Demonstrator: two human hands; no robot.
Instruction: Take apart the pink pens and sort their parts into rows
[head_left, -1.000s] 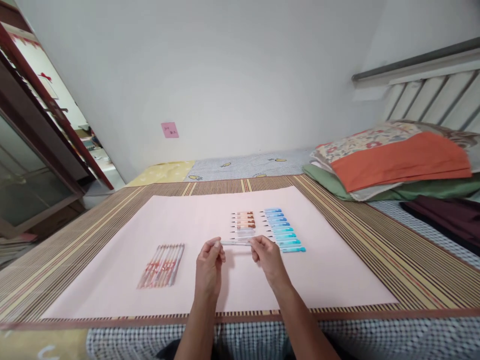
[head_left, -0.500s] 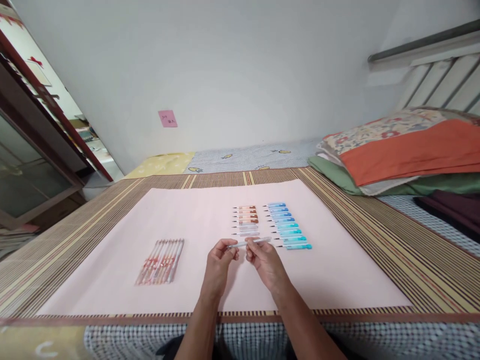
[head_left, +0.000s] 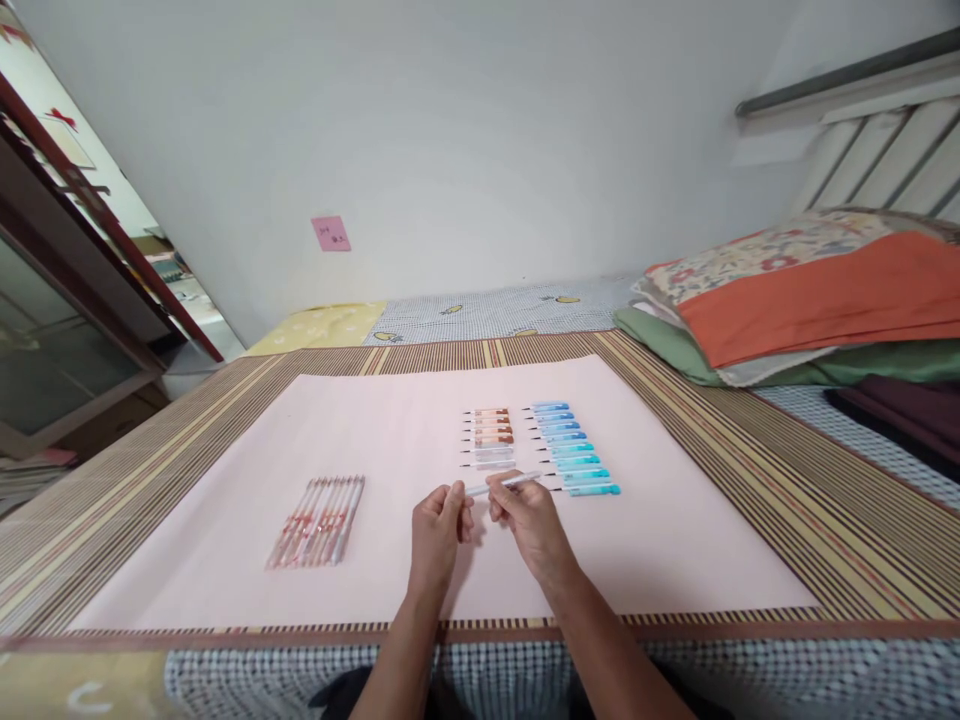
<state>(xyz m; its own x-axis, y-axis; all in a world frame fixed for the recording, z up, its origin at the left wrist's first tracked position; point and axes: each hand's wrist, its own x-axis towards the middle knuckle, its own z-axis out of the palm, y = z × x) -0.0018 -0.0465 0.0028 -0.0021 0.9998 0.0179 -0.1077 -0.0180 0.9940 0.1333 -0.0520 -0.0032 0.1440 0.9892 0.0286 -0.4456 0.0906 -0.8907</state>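
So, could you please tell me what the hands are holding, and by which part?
A slim pale pen: the left hand pinches one end, the right hand grips it near the middle.

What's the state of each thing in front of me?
Held pen: slightly tilted
Left hand: pinching its left end
Right hand: gripping it farther along
Red-patterned pens: lying side by side
Brown pens: in a column, tips leftward
Blue pens: likewise
Pink sheet: spread flat
Dark cloth: folded

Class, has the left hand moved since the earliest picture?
Yes, rightward: the gap between the left hand and the row of red-patterned pens lying on the pink sheet has widened.
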